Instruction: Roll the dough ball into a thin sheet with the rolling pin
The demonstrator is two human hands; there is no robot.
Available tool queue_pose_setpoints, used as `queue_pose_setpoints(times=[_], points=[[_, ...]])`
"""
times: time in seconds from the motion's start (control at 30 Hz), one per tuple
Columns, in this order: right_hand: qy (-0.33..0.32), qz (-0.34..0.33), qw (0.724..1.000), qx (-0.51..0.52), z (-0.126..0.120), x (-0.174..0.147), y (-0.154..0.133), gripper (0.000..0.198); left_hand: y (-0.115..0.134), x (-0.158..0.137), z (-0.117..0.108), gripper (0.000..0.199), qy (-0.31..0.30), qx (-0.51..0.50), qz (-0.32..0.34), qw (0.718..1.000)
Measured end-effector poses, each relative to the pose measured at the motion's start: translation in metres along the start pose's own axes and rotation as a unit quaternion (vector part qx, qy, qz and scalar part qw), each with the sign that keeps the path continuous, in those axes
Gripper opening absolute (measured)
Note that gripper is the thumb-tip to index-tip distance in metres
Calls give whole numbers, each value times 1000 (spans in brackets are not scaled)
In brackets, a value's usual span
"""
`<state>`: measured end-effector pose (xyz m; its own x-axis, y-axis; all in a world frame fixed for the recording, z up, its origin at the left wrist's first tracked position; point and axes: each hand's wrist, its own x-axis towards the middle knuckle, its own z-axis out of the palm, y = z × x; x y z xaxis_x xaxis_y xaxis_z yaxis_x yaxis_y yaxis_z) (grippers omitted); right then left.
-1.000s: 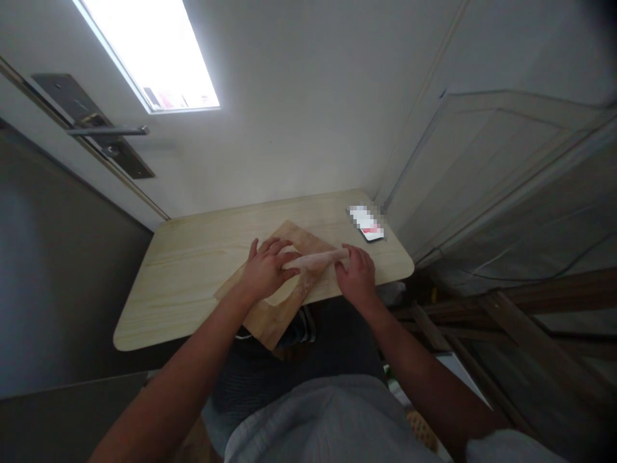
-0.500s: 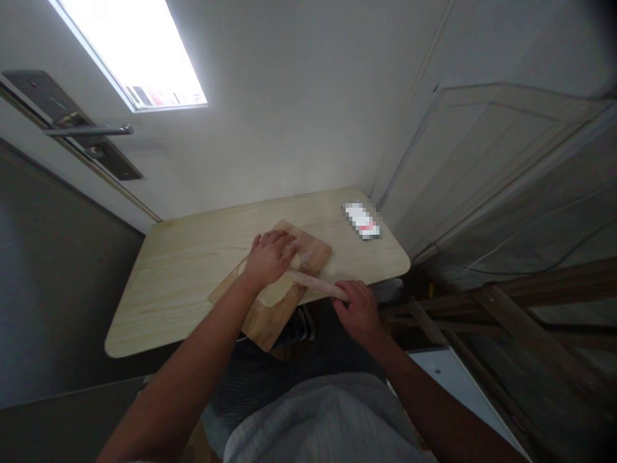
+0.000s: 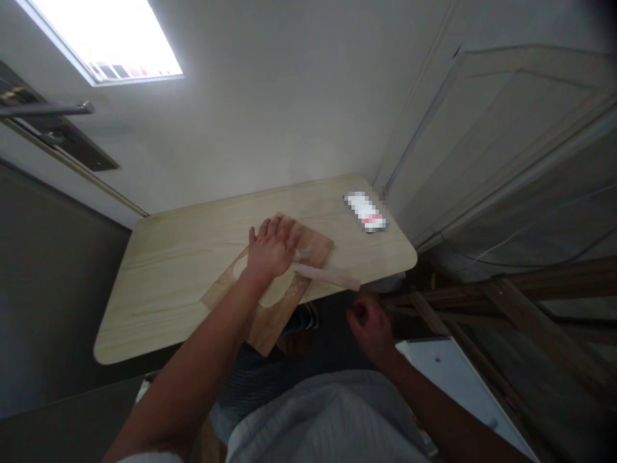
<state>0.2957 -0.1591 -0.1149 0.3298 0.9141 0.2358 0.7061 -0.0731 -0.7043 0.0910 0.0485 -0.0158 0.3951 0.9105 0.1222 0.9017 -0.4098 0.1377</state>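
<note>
A flat sheet of pale dough (image 3: 276,294) lies on a wooden cutting board (image 3: 265,330), which juts past the table's front edge. My left hand (image 3: 272,249) rests palm down over the dough with its fingers spread, hiding part of it. From beside that hand a wooden rolling pin (image 3: 330,276) extends to the right, its far end beyond the board; whether the left palm touches the pin is hidden. Below the pin's right end is my right hand (image 3: 373,328), apart from it, with loosely curled fingers, a gap at the thumb and nothing held.
The board sits on a light wood-grain table (image 3: 168,276) against a white door with a lever handle (image 3: 53,109). A blurred-out phone-like object (image 3: 365,211) lies at the table's back right. Wooden beams (image 3: 530,321) and a white panel (image 3: 457,379) stand on the right.
My right hand has let go of the rolling pin's end and moved down and slightly right. The left hand stays on the dough. The view has shifted a little.
</note>
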Motion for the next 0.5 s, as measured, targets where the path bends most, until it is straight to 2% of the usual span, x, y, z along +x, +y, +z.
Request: queue_pose_setpoints(times=[0.13, 0.27, 0.4, 0.5], points=[[-52, -65, 996, 31, 9, -13, -32, 6, 5, 30, 5, 60, -17, -14, 18, 1000], [-94, -157, 981, 64, 25, -7, -83, 21, 9, 40, 4, 56, 20, -27, 37, 999], [-124, -220, 966, 62, 44, 6, -119, 24, 7, 26, 2, 54, 29, -25, 38, 999], [-118, -231, 965, 40, 54, 7, -129, 21, 1, 2, 0, 54, 27, -16, 35, 999]])
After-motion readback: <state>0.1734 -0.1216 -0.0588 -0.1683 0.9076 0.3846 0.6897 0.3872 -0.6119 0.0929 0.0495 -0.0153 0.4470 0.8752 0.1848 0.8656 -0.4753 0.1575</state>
